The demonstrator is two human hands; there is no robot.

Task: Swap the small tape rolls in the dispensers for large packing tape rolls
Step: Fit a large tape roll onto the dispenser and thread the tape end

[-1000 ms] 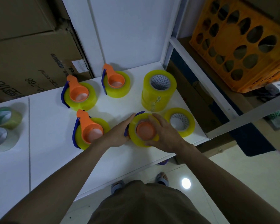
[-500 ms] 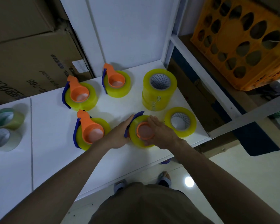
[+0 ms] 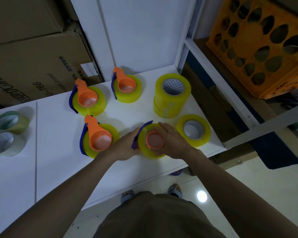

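Yellow packing tape fills the near dispenser [image 3: 150, 140], which lies flat on the white table [image 3: 58, 169] with its orange hub facing up and its blue blade arm curving along the left side. The left hand [image 3: 126, 146] rests against that blue side, fingers lightly curved on the roll's left edge; whether this grip truly closes on the dispenser I cannot tell. The right hand [image 3: 172, 141] lies over the right half of the roll, fingers nearly straight and pressing down beside the hub, a flat, wide grip and not a pinch. The roll's axis stands upright between the two hands, so seating it seems to turn on a downward push, and the right hand is better placed for that.

Three other loaded dispensers [image 3: 96, 140] [image 3: 88, 100] [image 3: 126, 88] lie to the left and behind. A spare large roll [image 3: 193, 130] lies just right of the right hand, with a stack of large rolls [image 3: 172, 95] behind it. Small rolls [image 3: 9, 122] sit well apart at the table's far left.
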